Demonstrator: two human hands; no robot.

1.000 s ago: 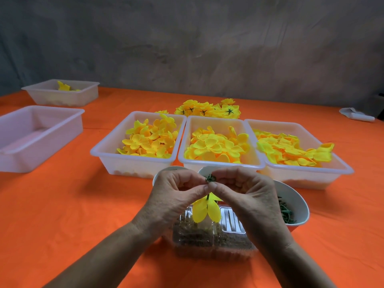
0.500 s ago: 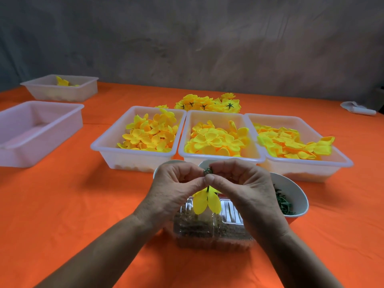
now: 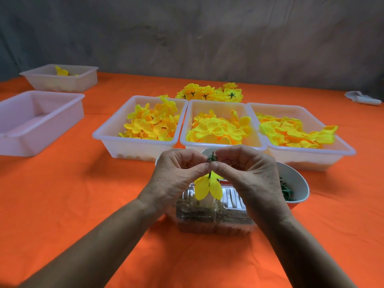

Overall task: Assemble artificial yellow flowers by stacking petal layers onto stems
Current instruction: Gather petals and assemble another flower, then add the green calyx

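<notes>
Head view is showing my left hand (image 3: 176,179) and right hand (image 3: 249,179) meeting fingertip to fingertip, both pinching a green stem (image 3: 212,160) with yellow petals (image 3: 207,187) hanging below it. I am holding it above a clear plastic box (image 3: 216,215), near three white trays of petals (image 3: 222,127).

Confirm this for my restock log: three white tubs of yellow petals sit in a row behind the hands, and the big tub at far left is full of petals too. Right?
Not quite. The head view shows the three petal tubs in a row behind the left hand and right hand, but the big tub at far left holds no petals.
</notes>
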